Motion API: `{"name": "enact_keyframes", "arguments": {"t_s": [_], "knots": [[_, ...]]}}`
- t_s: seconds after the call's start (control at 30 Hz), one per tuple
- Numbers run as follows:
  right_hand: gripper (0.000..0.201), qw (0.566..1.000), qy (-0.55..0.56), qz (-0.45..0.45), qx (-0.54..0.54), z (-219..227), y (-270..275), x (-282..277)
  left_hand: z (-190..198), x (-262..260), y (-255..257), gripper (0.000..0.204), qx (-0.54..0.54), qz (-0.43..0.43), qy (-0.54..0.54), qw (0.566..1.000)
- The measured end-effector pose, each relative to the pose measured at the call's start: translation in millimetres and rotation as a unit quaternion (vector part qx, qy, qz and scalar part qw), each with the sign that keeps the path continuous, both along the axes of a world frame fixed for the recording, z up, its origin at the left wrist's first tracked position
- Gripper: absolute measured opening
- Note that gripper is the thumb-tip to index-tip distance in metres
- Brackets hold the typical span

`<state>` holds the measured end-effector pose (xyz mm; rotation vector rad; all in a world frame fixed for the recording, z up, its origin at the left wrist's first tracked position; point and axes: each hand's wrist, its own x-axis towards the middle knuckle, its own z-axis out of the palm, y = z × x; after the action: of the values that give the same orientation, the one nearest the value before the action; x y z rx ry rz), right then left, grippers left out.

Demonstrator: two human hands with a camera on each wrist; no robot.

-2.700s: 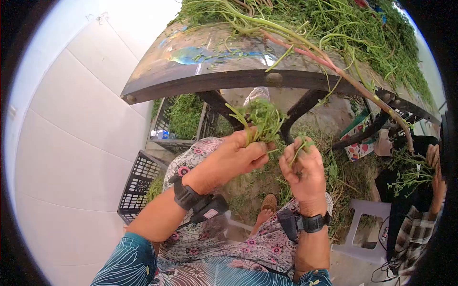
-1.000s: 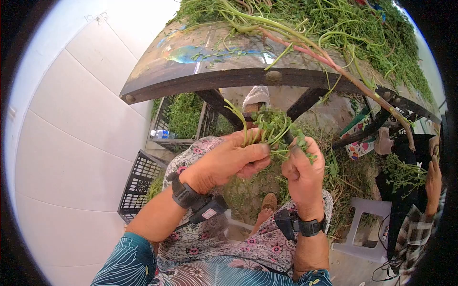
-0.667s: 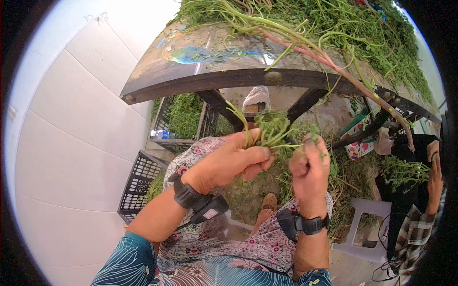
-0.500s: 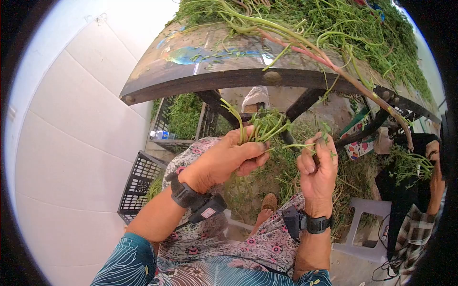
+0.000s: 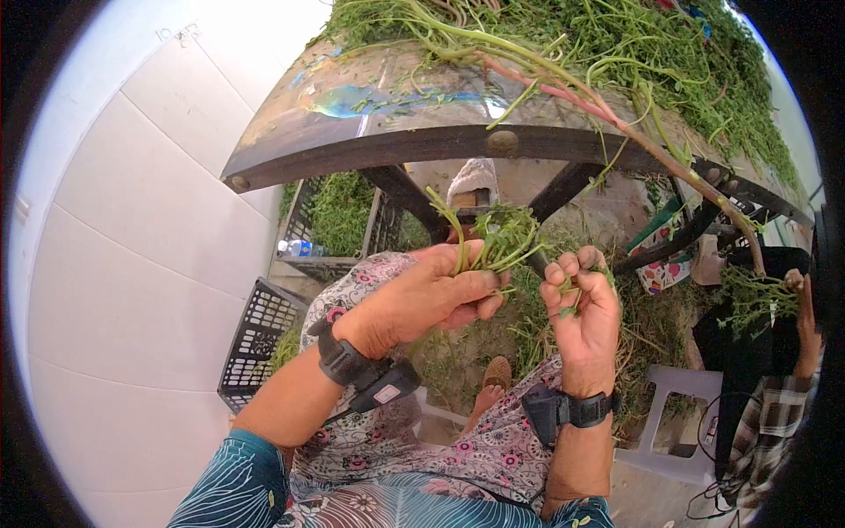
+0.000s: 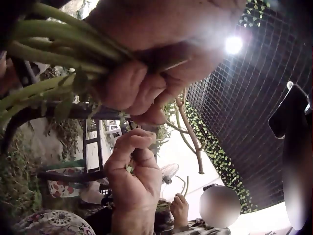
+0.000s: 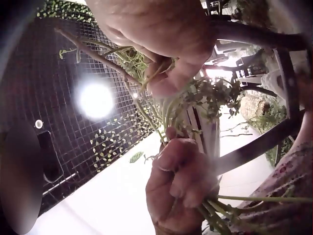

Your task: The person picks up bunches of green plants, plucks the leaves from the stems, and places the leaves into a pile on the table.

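Observation:
My left hand point(image 5: 426, 295) grips a bunch of green leafy stems point(image 5: 503, 239) above my lap, its thumb across them. The stems point(image 6: 63, 41) stick out of the fist in the left wrist view. To the right, apart from the bunch, my right hand point(image 5: 583, 321) has curled fingers around a small green sprig point(image 5: 570, 299), mostly hidden by the fingers. In the right wrist view the right hand point(image 7: 161, 29) is over the left hand point(image 7: 178, 188), with leaves point(image 7: 215, 95) between and beside them.
A table point(image 5: 290, 163) heaped with greens point(image 5: 651, 53) stands ahead, a long branch point(image 5: 651, 151) overhanging its edge. Crates point(image 5: 255, 339) are at left, one with a bottle point(image 5: 296, 248). Another person's hand point(image 5: 805, 326) and a plastic stool point(image 5: 656, 414) are at right.
My right hand moved from beside the bunch out to the right, drawing a small sprig away, and its fingers have curled inward. My left hand kept its grip with slight shifts.

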<state>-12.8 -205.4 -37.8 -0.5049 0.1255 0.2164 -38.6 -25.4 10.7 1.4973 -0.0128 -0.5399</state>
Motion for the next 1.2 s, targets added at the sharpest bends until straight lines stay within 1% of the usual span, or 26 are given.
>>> {"name": "enact_keyframes", "arguments": {"t_s": [0.1, 0.17, 0.27, 0.3, 0.37, 0.47, 0.57, 0.6, 0.67, 0.77, 0.87, 0.97, 1.1, 1.2], "knots": [[0.017, 0.999, -0.045, 0.022, 0.013, -4, -3, 0, 3, -1, -3, 0.012, 0.041, -0.011, -0.014, 0.999], [0.019, 0.996, -0.074, 0.043, 0.017, -3, -5, -2, 0, -2, -2, 0.014, 0.033, -0.020, -0.006, 0.999], [0.024, 0.982, -0.079, 0.010, -0.173, 2, 2, -6, -4, -1, -1, 0.017, 0.025, -0.034, -0.012, 0.999], [0.024, 0.963, -0.096, 0.025, -0.251, 5, 5, -8, -5, -1, -1, 0.017, 0.023, -0.038, -0.018, 0.999], [0.026, 0.906, -0.128, 0.055, -0.400, 10, 9, -11, -5, -1, 0, 0.017, 0.029, -0.043, -0.020, 0.998], [0.024, 0.881, -0.178, 0.041, -0.437, -2, 9, -8, -8, -1, 0, 0.017, 0.040, -0.045, -0.033, 0.998], [0.024, 0.947, -0.053, 0.025, -0.316, 2, 7, -8, -5, -1, -1, 0.017, 0.044, -0.050, -0.043, 0.997], [0.024, 0.950, -0.055, 0.025, -0.308, 1, 6, -8, -4, -1, -1, 0.017, 0.043, -0.052, -0.045, 0.997], [0.024, 0.955, -0.057, 0.025, -0.290, -1, 4, -7, -5, -1, -1, 0.017, 0.047, -0.049, -0.038, 0.997], [0.023, 0.924, -0.077, 0.074, -0.367, 2, 7, -8, -6, 0, -1, 0.016, 0.030, -0.045, -0.026, 0.998], [0.023, 0.928, -0.093, 0.073, -0.352, 5, 10, -10, -7, -1, 0, 0.016, 0.031, -0.042, -0.029, 0.998], [0.021, 0.944, -0.062, 0.059, -0.319, 5, 9, -8, -8, -1, 0, 0.016, 0.045, -0.042, -0.038, 0.997], [0.019, 0.943, -0.075, 0.079, -0.314, 2, 7, -8, -7, -1, 0, 0.018, 0.061, -0.046, -0.038, 0.996], [0.018, 0.941, -0.089, 0.089, -0.314, 3, 7, -9, -8, -2, -1, 0.020, 0.035, -0.036, -0.027, 0.998]]}}
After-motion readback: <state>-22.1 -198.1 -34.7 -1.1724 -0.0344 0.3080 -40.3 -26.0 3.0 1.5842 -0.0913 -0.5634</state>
